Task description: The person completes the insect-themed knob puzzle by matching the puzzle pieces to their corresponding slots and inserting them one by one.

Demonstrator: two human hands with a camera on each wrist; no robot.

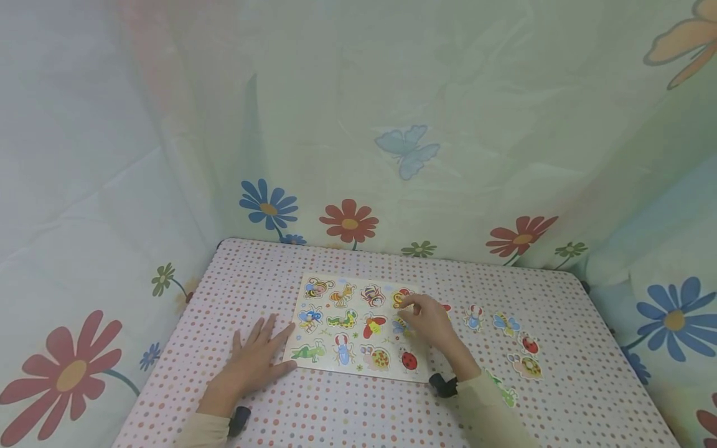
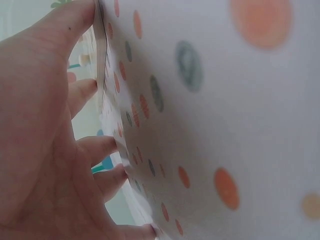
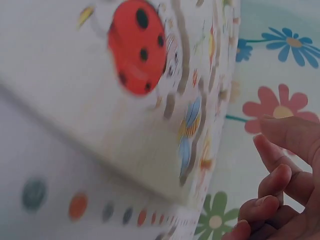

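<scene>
A pale wooden puzzle board point(image 1: 392, 339) with rows of insect pictures lies flat on the table. My left hand point(image 1: 253, 356) rests at its left side with fingers spread on the tablecloth; in the left wrist view, the thumb point(image 2: 75, 22) touches the board's edge. Over the board's upper right is my right hand point(image 1: 428, 320), its thumb and forefinger close to a yellow and red insect picture point(image 1: 401, 297). The right wrist view shows loosely bent fingers point(image 3: 275, 182) with nothing visible between them. A red ladybug picture point(image 3: 137, 50) is on the board below that hand.
Right of the board lie loose pieces: a stag beetle point(image 1: 473, 318), a blue-winged insect point(image 1: 506, 325), a ladybug point(image 1: 528, 343), a spotted round one point(image 1: 526, 367) and a green one point(image 1: 508, 397) beside the right sleeve. A floral curtain point(image 1: 313, 137) hangs behind the dotted table point(image 1: 347, 410).
</scene>
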